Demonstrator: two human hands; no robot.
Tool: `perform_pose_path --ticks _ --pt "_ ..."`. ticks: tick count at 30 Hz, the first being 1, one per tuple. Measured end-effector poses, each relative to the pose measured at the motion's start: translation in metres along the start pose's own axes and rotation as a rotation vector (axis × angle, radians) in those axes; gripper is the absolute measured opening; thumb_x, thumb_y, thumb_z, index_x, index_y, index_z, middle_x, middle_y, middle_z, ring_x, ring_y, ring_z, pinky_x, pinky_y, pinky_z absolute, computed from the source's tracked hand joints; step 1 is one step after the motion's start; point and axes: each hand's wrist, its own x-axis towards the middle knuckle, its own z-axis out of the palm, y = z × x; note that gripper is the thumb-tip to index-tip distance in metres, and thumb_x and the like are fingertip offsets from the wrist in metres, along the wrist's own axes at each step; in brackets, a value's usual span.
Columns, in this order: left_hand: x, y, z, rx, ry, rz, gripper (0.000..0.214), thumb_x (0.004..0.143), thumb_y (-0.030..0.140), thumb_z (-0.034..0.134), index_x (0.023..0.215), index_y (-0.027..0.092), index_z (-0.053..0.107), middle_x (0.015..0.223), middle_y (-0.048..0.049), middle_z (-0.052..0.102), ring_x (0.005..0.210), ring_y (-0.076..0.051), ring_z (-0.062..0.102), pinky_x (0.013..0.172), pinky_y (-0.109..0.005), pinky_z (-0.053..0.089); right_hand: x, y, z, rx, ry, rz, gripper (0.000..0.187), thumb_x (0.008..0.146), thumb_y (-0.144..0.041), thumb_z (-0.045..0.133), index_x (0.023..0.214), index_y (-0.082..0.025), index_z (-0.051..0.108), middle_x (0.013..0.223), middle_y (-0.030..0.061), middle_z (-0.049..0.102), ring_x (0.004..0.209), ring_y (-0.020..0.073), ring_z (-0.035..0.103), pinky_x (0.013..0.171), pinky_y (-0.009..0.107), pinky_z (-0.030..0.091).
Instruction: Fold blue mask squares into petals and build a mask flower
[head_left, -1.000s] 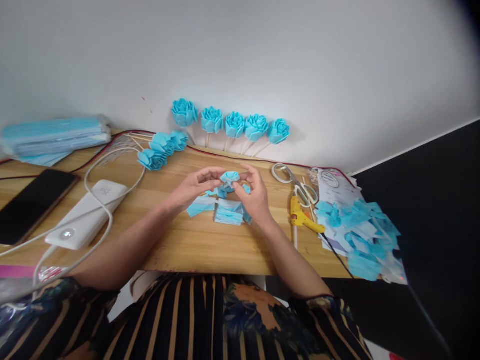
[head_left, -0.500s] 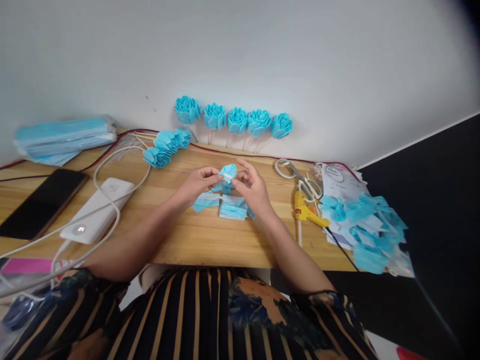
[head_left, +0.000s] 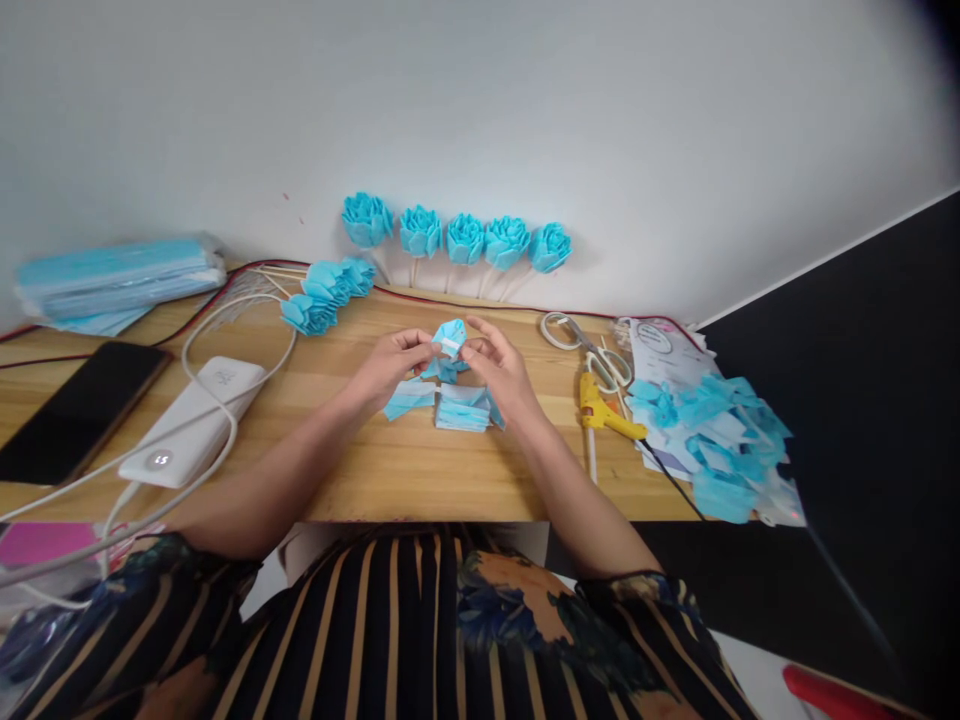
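Note:
Over the middle of the table, a small folded piece of light-blue fabric (head_left: 451, 332) with a white strip across it is pinched between both hands. My left hand (head_left: 394, 365) grips its left edge with thumb and fingertips. On the other side, my right hand (head_left: 501, 368) has thumb and a finger closed on the right edge, its upper fingers raised. Below lie a stack of cut blue fabric pieces (head_left: 462, 412) and a loose blue piece (head_left: 409, 398). More blue fabric shows just beneath the held piece, partly hidden.
Finished blue fabric flowers (head_left: 465, 240) on sticks lean on the wall; others (head_left: 309, 312) lie left. A yellow glue gun (head_left: 600, 410), scissors (head_left: 600, 362) and blue scraps (head_left: 720, 415) are on the right. A power bank (head_left: 191, 420), phone (head_left: 82, 410) and packed masks (head_left: 120, 280) sit left.
The view has shifted slightly, so the things on the right appear further left. Both hands keep hold of the blue fabric piece, which looks slightly turned.

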Motion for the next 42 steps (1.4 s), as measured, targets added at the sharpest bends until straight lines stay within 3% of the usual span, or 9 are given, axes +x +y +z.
perform_pose_path --ticks 10,21,26,28,32,38,42 --pt "0.0 0.004 -0.001 -0.056 -0.062 -0.023 0.035 0.074 0.049 0.075 0.074 0.016 0.064 0.07 -0.0009 0.06 0.063 -0.012 0.053 0.058 -0.025 0.039 0.007 0.003 0.005 -0.041 0.035 -0.048 0.053 0.079 -0.035 0.069 0.13 -0.024 0.06 0.079 -0.0036 0.065 0.075 0.0139 0.061 0.074 0.03 0.05" --pt "0.006 -0.01 -0.007 -0.008 0.098 0.027 0.026 0.071 0.037 0.076 0.066 0.017 0.06 0.057 0.0034 0.054 0.054 -0.009 0.045 0.056 -0.024 0.036 0.017 -0.002 0.009 -0.281 0.005 -0.144 0.054 0.078 -0.025 0.061 0.132 -0.023 0.058 0.078 -0.0047 0.068 0.076 0.0142 0.064 0.085 0.032 0.05" --pt "0.009 -0.003 -0.014 -0.065 0.254 0.063 0.023 0.072 0.031 0.073 0.064 0.018 0.056 0.056 0.0036 0.054 0.053 -0.008 0.045 0.055 -0.024 0.034 0.033 -0.001 -0.022 -0.384 0.154 -0.169 0.029 0.078 -0.027 0.06 0.106 -0.022 0.066 0.082 -0.0015 0.071 0.078 0.016 0.065 0.081 0.032 0.051" --pt "0.009 -0.003 -0.015 -0.073 0.248 0.055 0.023 0.073 0.031 0.073 0.065 0.018 0.057 0.057 0.0036 0.054 0.052 -0.008 0.044 0.054 -0.023 0.034 0.04 0.002 -0.041 -0.451 0.195 -0.193 0.015 0.079 -0.029 0.058 0.088 -0.021 0.068 0.085 0.0016 0.073 0.082 0.0186 0.066 0.085 0.035 0.051" --pt "0.008 -0.01 -0.012 -0.103 0.19 0.025 0.027 0.075 0.035 0.076 0.067 0.018 0.058 0.058 0.0036 0.054 0.053 -0.008 0.045 0.054 -0.024 0.034 0.054 0.009 -0.059 -0.529 0.18 -0.129 0.017 0.083 -0.031 0.056 0.08 -0.022 0.071 0.085 0.0032 0.075 0.089 0.0232 0.067 0.091 0.04 0.05" --pt "0.008 -0.014 -0.011 -0.109 0.192 0.008 0.031 0.074 0.041 0.079 0.068 0.018 0.06 0.058 0.0034 0.055 0.053 -0.008 0.046 0.054 -0.024 0.035 0.066 0.013 -0.017 -0.16 0.015 -0.086 0.032 0.091 -0.049 0.06 0.092 -0.021 0.076 0.094 0.0037 0.078 0.094 0.0198 0.069 0.092 0.035 0.052" --pt "0.01 -0.011 -0.013 -0.124 0.211 0.001 0.03 0.073 0.04 0.08 0.067 0.017 0.06 0.057 0.0035 0.054 0.052 -0.008 0.043 0.052 -0.024 0.033 0.061 0.015 0.003 -0.112 -0.005 -0.092 0.034 0.088 -0.053 0.065 0.087 -0.021 0.075 0.08 0.0019 0.074 0.08 0.0164 0.067 0.078 0.03 0.052"
